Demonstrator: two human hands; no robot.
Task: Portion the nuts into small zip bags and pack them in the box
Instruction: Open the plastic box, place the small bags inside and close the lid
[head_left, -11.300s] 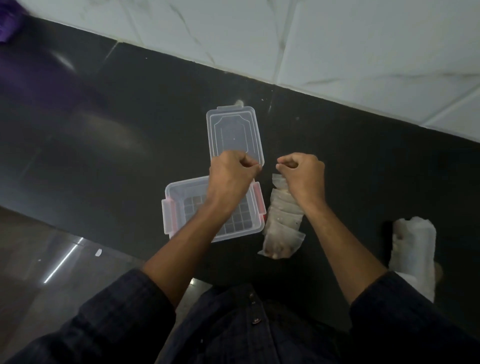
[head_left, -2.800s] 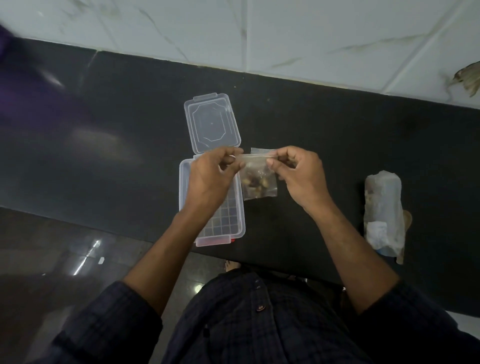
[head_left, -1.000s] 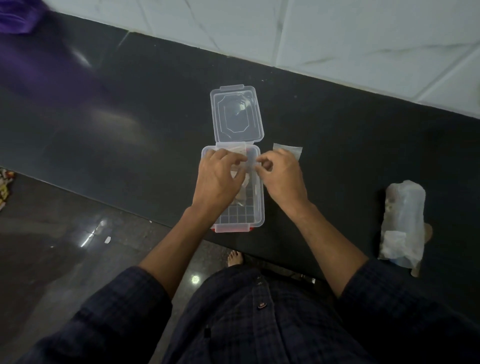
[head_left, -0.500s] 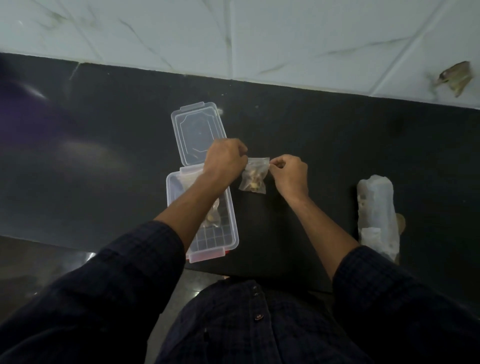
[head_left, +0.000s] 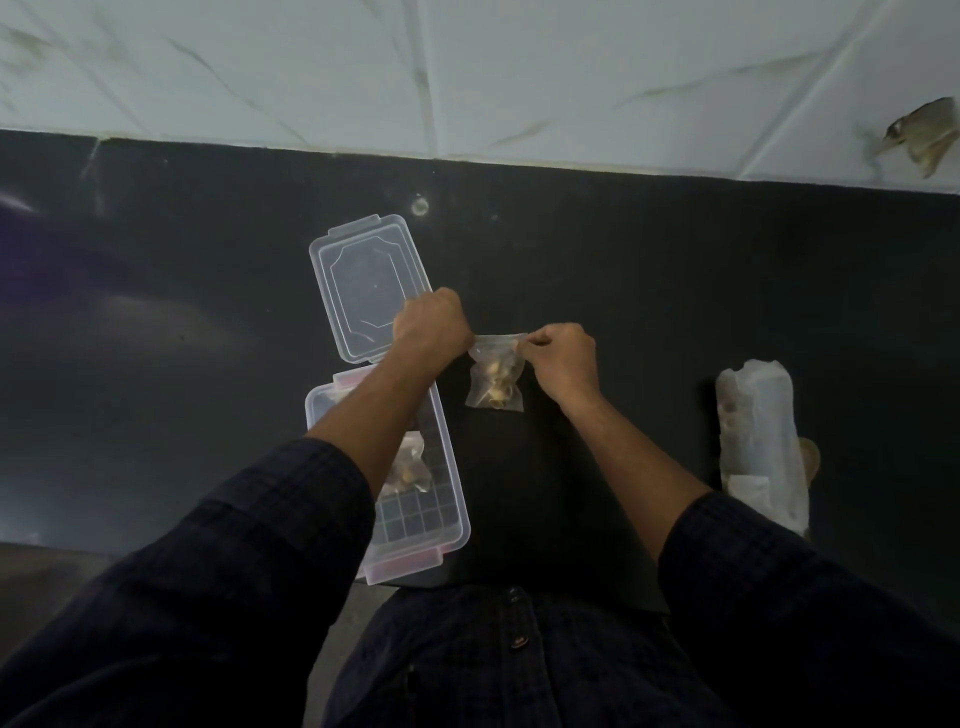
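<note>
A small clear zip bag (head_left: 495, 383) with nuts in it hangs over the black counter between my hands. My left hand (head_left: 429, 326) pinches its top left corner and my right hand (head_left: 563, 358) pinches its top right corner. To the left stands the clear plastic box (head_left: 445, 499) with red clips and a grid bottom, its hinged lid (head_left: 358, 283) lying open behind it. Another filled zip bag (head_left: 408, 465) lies inside the box, partly hidden by my left forearm.
A larger clear plastic bag (head_left: 759, 441) holding nuts lies on the black counter (head_left: 649, 291) at the right. A white tiled wall (head_left: 467, 78) runs along the counter's back edge. The box sits at the counter's front edge, over the floor.
One second ago both hands were over the box laying a filled bag in it. Now they hold another filled bag by its top, to the right of the box.
</note>
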